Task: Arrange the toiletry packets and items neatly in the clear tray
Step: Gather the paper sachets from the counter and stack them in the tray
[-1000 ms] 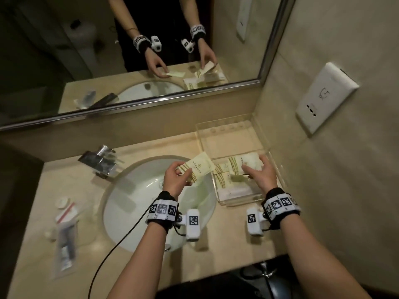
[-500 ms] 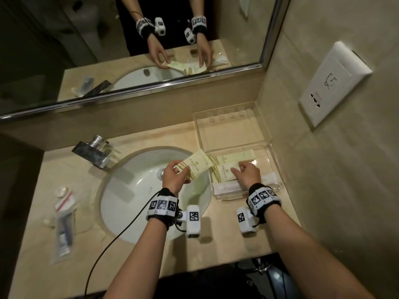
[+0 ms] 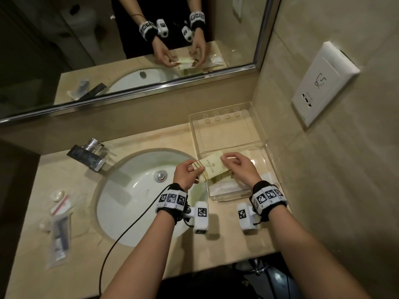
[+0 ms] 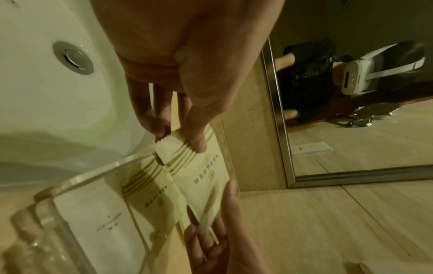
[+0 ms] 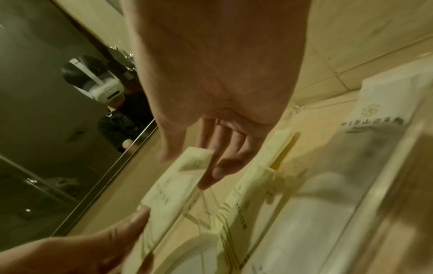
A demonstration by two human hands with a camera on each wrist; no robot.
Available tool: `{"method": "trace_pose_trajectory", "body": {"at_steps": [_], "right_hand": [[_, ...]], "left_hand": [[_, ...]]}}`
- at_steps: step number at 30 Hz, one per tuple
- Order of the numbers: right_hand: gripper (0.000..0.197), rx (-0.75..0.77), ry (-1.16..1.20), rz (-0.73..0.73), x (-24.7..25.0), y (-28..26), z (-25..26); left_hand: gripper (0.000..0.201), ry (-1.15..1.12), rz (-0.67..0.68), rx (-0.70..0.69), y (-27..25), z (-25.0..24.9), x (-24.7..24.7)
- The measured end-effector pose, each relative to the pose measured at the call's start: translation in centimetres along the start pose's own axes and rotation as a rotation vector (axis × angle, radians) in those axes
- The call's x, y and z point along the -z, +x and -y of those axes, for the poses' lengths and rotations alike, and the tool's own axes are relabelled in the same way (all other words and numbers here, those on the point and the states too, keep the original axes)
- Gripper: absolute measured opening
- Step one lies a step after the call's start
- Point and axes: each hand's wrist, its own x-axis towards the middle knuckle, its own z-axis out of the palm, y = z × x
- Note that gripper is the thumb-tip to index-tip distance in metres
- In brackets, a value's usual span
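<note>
Both hands hold one cream toiletry packet (image 3: 212, 168) with gold stripes over the left edge of the clear tray (image 3: 273, 167). My left hand (image 3: 195, 169) pinches its striped end (image 4: 185, 146) between thumb and fingers. My right hand (image 3: 226, 160) pinches the opposite end (image 5: 196, 163). In the tray under it lie other cream packets (image 4: 150, 196) (image 5: 246, 204) side by side, and a white packet (image 3: 224, 187) (image 4: 100, 218) lies nearest me. My right hand hides part of the tray's contents in the head view.
A second clear tray or lid (image 3: 224, 130) stands behind the tray, against the mirror wall. The white sink basin (image 3: 140, 197) and chrome faucet (image 3: 90, 154) are to the left. A zip bag with small items (image 3: 59, 234) lies on the counter's left side. A wall socket (image 3: 323, 83) is on the right wall.
My left hand carried the packet rightward from over the sink to the tray's edge. My right hand left the packets lying in the tray and took hold of the packet's far end.
</note>
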Motion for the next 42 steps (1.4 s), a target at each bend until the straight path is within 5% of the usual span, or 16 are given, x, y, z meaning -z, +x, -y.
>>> {"method": "trace_pose_trajectory", "body": {"at_steps": [4,9,15,24,42], "right_hand": [[0.044,0.008,-0.071,-0.046,0.8,0.1,-0.3],[0.060,-0.144,-0.102,-0.140,1.6,0.2,-2.0],[0.045,-0.124,-0.203,-0.175,0.2,0.7,-3.1],[0.040,-0.110,-0.361,-0.214,-0.5,0.9,-3.2],[0.021,-0.139,-0.346,-0.258,-0.4,1.5,-3.0]], "left_hand": [[0.035,0.075,-0.036,-0.024,0.3,-0.5,-1.4],[0.014,0.409,-0.171,-0.242,0.0,-0.1,-1.8],[0.019,0.761,0.032,-0.462,-0.5,1.6,-2.5],[0.039,1.075,0.130,-0.461,-0.8,2.6,-2.2],[0.045,1.120,0.149,-0.440,-1.3,2.9,-2.9]]}}
